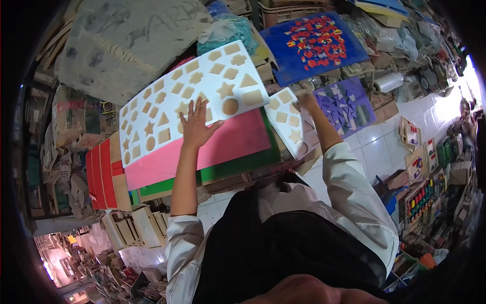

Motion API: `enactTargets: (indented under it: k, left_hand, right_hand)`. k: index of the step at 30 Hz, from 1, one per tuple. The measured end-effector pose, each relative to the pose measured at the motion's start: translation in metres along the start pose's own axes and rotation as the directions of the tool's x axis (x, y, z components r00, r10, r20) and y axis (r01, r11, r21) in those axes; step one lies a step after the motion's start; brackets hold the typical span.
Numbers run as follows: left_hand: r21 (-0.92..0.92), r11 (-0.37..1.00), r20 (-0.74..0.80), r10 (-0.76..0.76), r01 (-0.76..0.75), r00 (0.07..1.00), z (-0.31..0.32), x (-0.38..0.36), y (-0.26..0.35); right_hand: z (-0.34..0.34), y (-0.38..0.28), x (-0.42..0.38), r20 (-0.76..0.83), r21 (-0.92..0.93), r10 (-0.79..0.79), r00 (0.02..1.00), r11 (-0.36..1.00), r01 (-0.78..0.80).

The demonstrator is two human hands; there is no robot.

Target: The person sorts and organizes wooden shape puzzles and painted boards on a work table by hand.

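Note:
My left hand [198, 125] lies with fingers spread on the near edge of a large white board [172, 105] full of shape cut-outs: stars, circles, squares, triangles. Under that board are a pink sheet [233, 142] and a green sheet [207, 175]. To the right, a smaller white board [280, 121] with similar cut-outs lies tilted beside the stack. My right hand [306, 103] is at this smaller board's right edge, fingers curled in; what they hold is hidden. Just beyond it lies a purple sheet [365, 96] with many small grey and purple pieces on it.
A blue sheet [276, 45] bears red and yellow pieces at the back. A grey panel [116, 45] leans at the back left. Red strips [101, 172] lie left of the stack. Wooden toys with coloured beads [422, 200] stand on the right, beside the tiled floor [377, 152].

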State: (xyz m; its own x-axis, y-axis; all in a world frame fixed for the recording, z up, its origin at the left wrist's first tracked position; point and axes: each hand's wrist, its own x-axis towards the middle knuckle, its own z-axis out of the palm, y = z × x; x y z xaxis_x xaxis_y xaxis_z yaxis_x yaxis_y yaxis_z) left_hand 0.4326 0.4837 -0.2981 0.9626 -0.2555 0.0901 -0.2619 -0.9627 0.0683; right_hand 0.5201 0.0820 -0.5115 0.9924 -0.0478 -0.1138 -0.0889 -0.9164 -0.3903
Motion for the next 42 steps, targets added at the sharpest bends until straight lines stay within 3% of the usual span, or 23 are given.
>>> enactTargets:
  k: [1, 2, 3, 7, 9, 10, 12, 18, 22, 25, 27, 28, 29, 30, 31, 32, 34, 36, 37, 38, 39, 40, 42]
  left_hand:
    - [0.012, 1.000, 0.019, -0.005, 0.004, 1.000, -0.001, 0.000, 0.001]
    - [0.026, 1.000, 0.032, -0.014, 0.013, 0.999, -0.002, 0.002, 0.001]
    - [0.037, 0.999, 0.033, -0.008, 0.007, 0.999, 0.000, 0.002, -0.001]
    - [0.043, 0.999, 0.027, -0.017, 0.016, 1.000, -0.001, 0.002, 0.002]
    - [0.040, 0.999, 0.027, -0.016, 0.015, 1.000, -0.003, 0.003, 0.003]
    - [0.042, 0.999, 0.021, -0.024, 0.023, 0.999, -0.003, 0.004, 0.004]
    - [0.038, 0.999, 0.015, -0.024, 0.024, 1.000, -0.002, 0.002, 0.003]
    - [0.032, 0.999, 0.009, -0.034, 0.034, 0.999, 0.000, 0.002, 0.002]
    - [0.033, 0.998, 0.028, -0.046, 0.045, 0.999, -0.002, 0.001, 0.002]
    - [0.047, 0.996, 0.013, -0.082, 0.081, 0.997, -0.010, 0.001, 0.013]
    - [-0.279, 0.960, -0.327, -0.078, -0.017, 0.942, -0.017, 0.007, 0.029]
    - [-0.278, 0.960, -0.330, -0.072, -0.024, 0.941, -0.025, 0.016, 0.050]
    - [-0.622, 0.751, -0.488, -0.151, -0.221, 0.859, -0.035, 0.030, 0.081]
    - [-0.802, 0.402, -0.571, -0.297, -0.443, 0.765, -0.041, 0.043, 0.113]
    - [-0.891, 0.187, -0.453, -0.411, -0.414, 0.791, -0.041, 0.055, 0.143]
    - [-0.923, -0.042, -0.314, -0.490, -0.382, 0.813, -0.040, 0.070, 0.172]
    - [-0.780, -0.431, -0.245, -0.456, -0.454, 0.855, -0.022, 0.101, 0.229]
    - [-0.730, 0.167, -0.632, 0.203, -0.662, 0.748, 0.055, 0.139, 0.244]
    - [-0.830, -0.388, -0.458, 0.064, -0.400, 0.887, -0.006, 0.120, 0.275]
    - [-0.560, -0.827, -0.205, 0.089, -0.042, 0.975, -0.070, 0.098, 0.309]
    - [-0.805, -0.124, -0.529, -0.295, -0.580, 0.796, -0.036, 0.120, 0.329]
    - [-0.712, 0.455, -0.631, -0.080, -0.534, 0.772, -0.064, 0.091, 0.328]
    - [-0.363, 0.607, -0.568, 0.458, -0.707, 0.684, -0.061, 0.072, 0.334]
  right_hand:
    - [0.016, 0.022, -0.013, 0.245, -0.227, -0.026, 0.969, 0.970, 0.083]
    - [0.023, 0.032, -0.045, 0.160, 0.201, -0.021, 0.987, 0.979, -0.011]
    - [0.027, 0.039, -0.069, 0.084, 0.597, 0.013, 0.996, 0.800, -0.061]
    - [0.032, 0.080, -0.059, 0.168, 0.458, 0.151, 0.974, 0.863, -0.213]
    - [0.028, 0.094, -0.052, 0.407, 0.757, 0.155, 0.900, 0.494, -0.427]
    - [0.019, 0.086, -0.055, 0.405, 0.757, 0.147, 0.902, 0.499, -0.422]
    - [-0.001, 0.055, -0.073, 0.109, 0.624, 0.076, 0.991, 0.771, -0.127]
    - [0.014, 0.075, -0.064, 0.106, 0.398, -0.045, 0.993, 0.917, -0.001]
    - [-0.012, 0.061, -0.077, 0.071, 0.450, 0.044, 0.997, 0.890, -0.071]
    - [-0.072, 0.038, -0.109, -0.046, 0.732, 0.092, 0.995, 0.681, -0.029]
    - [-0.172, -0.017, -0.159, -0.204, 0.619, 0.253, 0.946, 0.782, -0.076]
    - [-0.186, -0.021, -0.174, -0.414, 0.646, 0.310, 0.856, 0.763, 0.036]
    - [-0.197, -0.023, -0.184, -0.595, 0.642, 0.366, 0.715, 0.752, 0.149]
    - [-0.213, -0.028, -0.192, -0.597, 0.639, 0.371, 0.711, 0.756, 0.142]
    - [-0.229, -0.037, -0.199, -0.822, 0.440, 0.241, 0.516, 0.845, 0.305]
    - [-0.238, -0.045, -0.203, -0.961, 0.189, 0.082, 0.265, 0.893, 0.409]
    - [-0.237, -0.064, -0.215, -0.973, -0.035, -0.128, 0.191, 0.902, 0.430]
    - [-0.231, -0.087, -0.224, -0.888, -0.038, -0.324, 0.326, 0.759, 0.650]
    - [-0.219, -0.090, -0.228, -0.883, 0.167, -0.167, 0.439, 0.762, 0.625]
    - [-0.209, -0.089, -0.228, -0.840, 0.365, -0.007, 0.542, 0.732, 0.575]
    - [-0.216, -0.088, -0.226, -0.760, 0.615, 0.200, 0.619, 0.531, 0.583]
    - [-0.222, -0.086, -0.225, -0.615, 0.789, 0.358, 0.703, 0.259, 0.557]
    - [-0.226, -0.084, -0.225, -0.630, 0.777, 0.341, 0.698, 0.287, 0.561]
